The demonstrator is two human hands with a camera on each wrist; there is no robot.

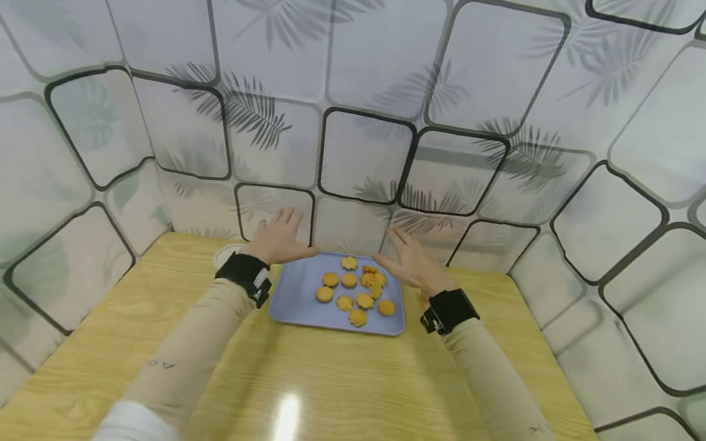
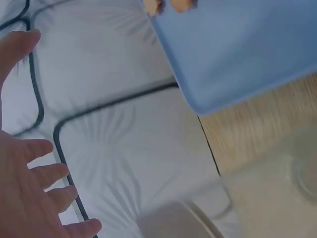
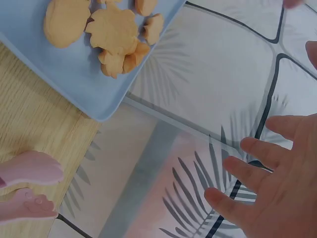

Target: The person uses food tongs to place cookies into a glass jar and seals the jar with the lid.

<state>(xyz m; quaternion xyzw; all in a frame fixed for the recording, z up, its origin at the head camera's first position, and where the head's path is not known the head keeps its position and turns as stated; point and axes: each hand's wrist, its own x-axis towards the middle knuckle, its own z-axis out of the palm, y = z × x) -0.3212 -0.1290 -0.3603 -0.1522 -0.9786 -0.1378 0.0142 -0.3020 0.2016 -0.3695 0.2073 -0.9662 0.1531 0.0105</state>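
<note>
A blue-purple tray (image 1: 298, 306) lies on the wooden table against the back, with several golden cookie-like pieces (image 1: 349, 280) on it, some flower-shaped and some round. My left hand (image 1: 280, 237) is raised over the tray's left side, fingers extended and thumb apart. Over its right side hovers my right hand (image 1: 412, 260), fingers straight and spread. Both palms hold nothing and face roughly toward each other. In the right wrist view, a few pieces (image 3: 113, 29) overlap near the tray's corner.
A whitish round container (image 1: 223, 254) stands left of the tray, partly behind my left hand. Two pink shaped ends (image 3: 32, 171) lie on the table right of the tray. A see-through container (image 2: 277, 183) shows in the left wrist view. Patterned curtain walls (image 1: 364, 153) enclose the table.
</note>
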